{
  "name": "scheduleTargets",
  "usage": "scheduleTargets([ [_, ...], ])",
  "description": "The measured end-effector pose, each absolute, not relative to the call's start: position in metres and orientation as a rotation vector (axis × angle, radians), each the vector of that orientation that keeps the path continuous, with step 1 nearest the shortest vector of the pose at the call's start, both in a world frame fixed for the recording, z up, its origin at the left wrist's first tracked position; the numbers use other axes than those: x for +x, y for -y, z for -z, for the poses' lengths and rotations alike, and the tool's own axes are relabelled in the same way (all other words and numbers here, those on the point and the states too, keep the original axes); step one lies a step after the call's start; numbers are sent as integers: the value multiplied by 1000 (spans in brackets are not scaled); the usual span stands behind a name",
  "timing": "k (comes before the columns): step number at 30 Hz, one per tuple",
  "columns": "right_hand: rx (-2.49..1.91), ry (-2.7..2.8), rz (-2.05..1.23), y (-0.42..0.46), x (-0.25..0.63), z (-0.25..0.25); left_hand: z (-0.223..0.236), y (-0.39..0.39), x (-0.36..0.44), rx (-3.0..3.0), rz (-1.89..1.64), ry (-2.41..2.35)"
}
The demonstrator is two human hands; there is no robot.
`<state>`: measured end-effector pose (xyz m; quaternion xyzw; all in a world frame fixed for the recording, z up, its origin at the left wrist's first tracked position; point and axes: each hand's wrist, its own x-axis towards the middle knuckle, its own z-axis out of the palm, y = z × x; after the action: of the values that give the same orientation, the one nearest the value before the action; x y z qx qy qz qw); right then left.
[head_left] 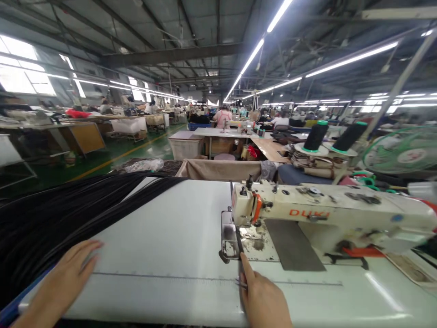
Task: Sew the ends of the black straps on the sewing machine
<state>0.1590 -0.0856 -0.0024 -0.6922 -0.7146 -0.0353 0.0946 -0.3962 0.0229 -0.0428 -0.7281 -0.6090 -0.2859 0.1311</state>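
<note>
My right hand [264, 296] is at the near side of a sewing machine [327, 212]. Its index finger points forward and presses on a narrow black strip [240, 243], which runs toward the needle area. Slim metal tips [241, 283] poke out from under its curled fingers; the tool they belong to is mostly hidden. On the left, my left hand [70, 273] is slightly blurred, with fingers stretched out and nothing visibly held. It hovers over or rests on the white table [164, 237], beside a big heap of long black strips [44, 214]; contact is unclear.
A ruler scale [164, 276] runs across the tabletop. Two black thread cones [316, 136] and a green fan [406, 150] stand behind the machine. A beige cloth-lined bin [221, 169] adjoins the table's far edge. A person in pink [222, 116] sits farther off.
</note>
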Motion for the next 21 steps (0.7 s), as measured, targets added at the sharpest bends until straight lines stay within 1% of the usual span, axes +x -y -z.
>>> scheduleTargets([
  [3, -2061, 2088, 87, 88, 157, -1, 40, -24, -273, -2385, 907, 1701],
  [6, -2025, 2052, 86, 90, 157, 1, 38, -13, -162, -2627, 861, 1455],
  [8, -2014, 2051, 61, 92, 157, 1, 36, -5, -104, -2728, 813, 1213],
  [10, -2018, 2050, 12, 92, 157, -2, 33, 0, -58, -2792, 738, 1096],
  [12, -2022, 2038, -43, 93, 156, -7, 29, 3, -26, -2822, 674, 1054],
  [15, -2010, 2027, -100, 96, 156, -13, 22, 7, 0, -2804, 641, 1063],
  [21, -1934, 1952, -272, 99, 170, -22, 18, 16, 3, -2775, 702, 1027],
])
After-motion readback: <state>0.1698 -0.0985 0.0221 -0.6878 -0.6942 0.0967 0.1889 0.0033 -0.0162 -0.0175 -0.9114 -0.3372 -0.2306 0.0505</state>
